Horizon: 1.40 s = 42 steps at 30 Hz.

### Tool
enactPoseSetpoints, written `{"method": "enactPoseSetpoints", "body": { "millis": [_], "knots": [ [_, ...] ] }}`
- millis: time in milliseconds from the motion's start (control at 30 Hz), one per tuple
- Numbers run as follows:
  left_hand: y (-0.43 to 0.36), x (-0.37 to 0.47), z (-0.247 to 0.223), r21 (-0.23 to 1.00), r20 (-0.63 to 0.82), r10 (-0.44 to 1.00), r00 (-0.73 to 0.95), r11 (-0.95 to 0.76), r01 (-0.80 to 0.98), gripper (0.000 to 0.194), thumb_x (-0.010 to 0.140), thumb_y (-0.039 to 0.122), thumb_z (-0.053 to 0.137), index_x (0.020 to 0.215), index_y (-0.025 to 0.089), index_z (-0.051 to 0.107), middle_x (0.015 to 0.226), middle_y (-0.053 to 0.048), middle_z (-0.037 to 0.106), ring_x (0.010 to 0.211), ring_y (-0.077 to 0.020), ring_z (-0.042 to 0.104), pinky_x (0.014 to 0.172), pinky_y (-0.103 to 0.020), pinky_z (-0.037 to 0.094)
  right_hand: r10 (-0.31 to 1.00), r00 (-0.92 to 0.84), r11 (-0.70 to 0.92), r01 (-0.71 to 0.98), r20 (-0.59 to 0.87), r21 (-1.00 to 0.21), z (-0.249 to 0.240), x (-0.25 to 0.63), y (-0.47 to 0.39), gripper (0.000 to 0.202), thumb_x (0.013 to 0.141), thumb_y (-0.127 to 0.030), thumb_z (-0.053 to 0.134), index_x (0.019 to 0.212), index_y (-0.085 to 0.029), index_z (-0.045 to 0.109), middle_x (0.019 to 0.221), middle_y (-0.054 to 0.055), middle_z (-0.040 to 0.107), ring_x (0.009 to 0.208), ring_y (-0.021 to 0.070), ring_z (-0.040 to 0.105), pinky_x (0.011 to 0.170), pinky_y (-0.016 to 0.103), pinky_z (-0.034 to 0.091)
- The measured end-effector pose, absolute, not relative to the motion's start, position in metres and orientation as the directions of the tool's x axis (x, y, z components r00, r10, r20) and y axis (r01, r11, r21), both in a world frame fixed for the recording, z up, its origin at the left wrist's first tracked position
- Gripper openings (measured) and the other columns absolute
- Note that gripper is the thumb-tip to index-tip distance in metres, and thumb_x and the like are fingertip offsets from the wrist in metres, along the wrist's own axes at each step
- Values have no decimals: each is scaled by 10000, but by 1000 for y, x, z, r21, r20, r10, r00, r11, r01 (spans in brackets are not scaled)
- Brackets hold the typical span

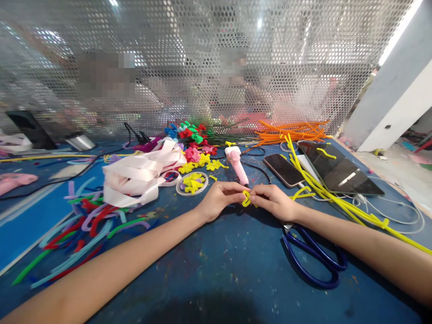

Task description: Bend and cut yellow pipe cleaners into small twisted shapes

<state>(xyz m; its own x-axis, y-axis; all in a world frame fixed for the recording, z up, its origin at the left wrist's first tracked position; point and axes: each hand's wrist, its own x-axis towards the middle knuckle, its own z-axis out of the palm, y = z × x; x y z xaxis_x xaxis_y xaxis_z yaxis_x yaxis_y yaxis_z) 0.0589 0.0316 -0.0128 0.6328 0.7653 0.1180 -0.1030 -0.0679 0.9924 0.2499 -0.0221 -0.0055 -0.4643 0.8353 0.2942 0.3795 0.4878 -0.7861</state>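
Note:
Near the middle of the blue table, a small looped yellow fuzzy piece [246,199] is pinched between both hands. My left hand [222,200] grips its left side with thumb and fingertips. On its right side, the closed fingers of my right hand [274,202] hold it too. Just beyond the hands lies a pink glue gun [237,166]. Yellow fuzzy flowers [193,183] rest in a round lid to the left. Blue-handled scissors [312,258] lie beneath my right wrist, their blades mostly hidden.
Long yellow stems [324,191], a phone [284,170] and a dark tablet [344,171] lie at the right. Orange stems [293,134] are behind. Pale ribbon [131,177] and colourful fuzzy scraps [84,229] cover the left. A perforated metal screen [195,67] stands behind the table.

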Motion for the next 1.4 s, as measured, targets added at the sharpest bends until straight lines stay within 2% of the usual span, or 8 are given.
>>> {"method": "enactPoseSetpoints", "body": {
  "millis": [167, 567, 800, 933, 1033, 1233, 1333, 1400],
  "knots": [
    [29, 59, -10, 993, 120, 747, 654, -90, -79, 200, 629, 262, 774, 793, 153, 737, 719, -45, 696, 624, -134, 604, 620, -243, 482, 833, -477, 487, 386, 282, -784, -6, 250, -21, 294, 906, -354, 448, 740, -139, 561, 607, -39, 449, 566, 79, 394, 533, 197, 305],
    [28, 57, -8, 985, 171, 730, 662, -147, -92, 125, 580, 245, 802, 624, 168, 715, 644, -33, 673, 580, -137, 603, 598, -256, 476, 801, -537, 513, 387, 265, -766, -5, 249, -22, 284, 911, -353, 447, 820, -134, 605, 658, -18, 522, 593, 84, 439, 565, 196, 341],
    [29, 57, -10, 986, 159, 725, 670, -146, -76, 127, 625, 251, 777, 629, 149, 702, 621, -31, 668, 579, -132, 599, 606, -248, 474, 802, -536, 507, 376, 265, -775, -6, 250, -22, 288, 908, -358, 450, 815, -133, 604, 646, -24, 508, 582, 81, 428, 554, 193, 341],
    [27, 61, -11, 993, 115, 787, 606, -73, -94, 173, 687, 271, 734, 810, 152, 708, 690, -22, 675, 601, -110, 587, 611, -230, 479, 849, -406, 498, 396, 339, -771, -6, 248, -22, 280, 894, -358, 474, 783, -136, 601, 648, -19, 517, 589, 86, 435, 555, 197, 344],
    [26, 63, -11, 995, 87, 811, 579, -47, -83, 212, 691, 280, 730, 851, 146, 697, 714, -24, 672, 620, -110, 591, 606, -225, 488, 860, -339, 501, 411, 382, -762, -5, 247, -23, 257, 882, -345, 497, 774, -142, 612, 697, -2, 570, 620, 92, 481, 581, 200, 368],
    [28, 63, -12, 991, 83, 879, 470, -25, -128, 272, 711, 328, 705, 895, 139, 639, 710, -26, 654, 593, -120, 607, 530, -212, 488, 926, -160, 378, 373, 342, -847, -7, 251, -21, 194, 918, -309, 412, 1018, -177, 513, 644, -32, 595, 474, 70, 528, 514, 186, 428],
    [30, 63, -11, 978, 98, 937, 337, -27, -208, 313, 699, 337, 711, 917, 141, 599, 682, 1, 625, 569, -98, 587, 523, -193, 480, 934, -188, 352, 350, 303, -868, -4, 253, -19, 193, 903, -260, 424, 1077, -189, 469, 720, -13, 634, 470, 72, 559, 487, 186, 456],
    [32, 63, -10, 972, 100, 959, 266, -38, -231, 328, 685, 327, 722, 917, 137, 591, 671, 15, 610, 571, -84, 576, 541, -183, 478, 922, -294, 331, 256, 253, -908, 2, 252, -21, 209, 895, -225, 420, 1096, -183, 460, 776, 7, 647, 492, 76, 586, 482, 192, 478]
  ]
}}
